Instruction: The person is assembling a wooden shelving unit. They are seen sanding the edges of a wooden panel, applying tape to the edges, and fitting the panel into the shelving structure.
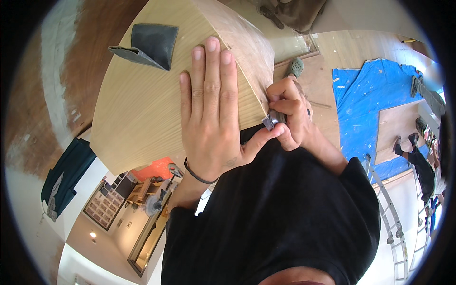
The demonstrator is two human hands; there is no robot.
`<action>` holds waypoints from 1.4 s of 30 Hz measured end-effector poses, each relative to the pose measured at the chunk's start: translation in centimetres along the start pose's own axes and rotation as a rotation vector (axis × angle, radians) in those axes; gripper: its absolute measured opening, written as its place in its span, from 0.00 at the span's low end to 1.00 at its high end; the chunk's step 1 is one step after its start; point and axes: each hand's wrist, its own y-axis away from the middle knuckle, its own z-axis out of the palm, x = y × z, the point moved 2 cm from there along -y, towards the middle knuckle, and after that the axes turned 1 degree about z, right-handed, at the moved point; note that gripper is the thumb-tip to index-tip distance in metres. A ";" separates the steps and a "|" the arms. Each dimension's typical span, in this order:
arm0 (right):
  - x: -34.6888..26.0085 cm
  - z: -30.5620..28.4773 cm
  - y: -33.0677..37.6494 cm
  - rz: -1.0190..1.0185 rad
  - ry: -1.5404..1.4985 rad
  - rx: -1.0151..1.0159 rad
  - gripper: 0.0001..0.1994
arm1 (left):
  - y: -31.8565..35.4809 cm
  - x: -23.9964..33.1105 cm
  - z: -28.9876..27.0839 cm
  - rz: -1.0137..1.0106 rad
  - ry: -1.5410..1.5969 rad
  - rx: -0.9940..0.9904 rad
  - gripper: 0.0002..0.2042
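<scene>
A pale wooden panel (142,104) with straight grain fills the upper middle, its right side turning down into a side face. My left hand (209,99) lies flat on its top, fingers stretched toward the far edge. The left thumb reaches right, its tip against a small dark metal piece (272,119) at the panel's near right corner. My right hand (294,111) grips that piece with curled fingers; its exact kind I cannot make out. Left of my fingertips, a folded dark grey sheet (154,43), like sandpaper, rests on the panel.
Blue sheeting (363,102) covers floor at the right, with a wooden board (396,126) on it. A ladder (392,221) and another person's legs (418,166) appear at far right. Dark green cloth (69,173) hangs at the left. A green shoe (295,67) shows beyond my right hand.
</scene>
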 end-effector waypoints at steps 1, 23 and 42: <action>0.0 0.1 0.1 0.010 -0.007 0.001 0.19 | 0.1 0.0 0.1 -0.002 0.002 0.003 0.50; 0.5 -0.2 -0.2 0.038 -0.116 -0.052 0.18 | -0.1 0.1 0.0 -0.038 0.029 0.005 0.48; 1.3 -1.2 -0.9 -0.031 -0.171 -0.171 0.18 | -0.3 0.3 -0.4 -0.047 0.045 -0.017 0.49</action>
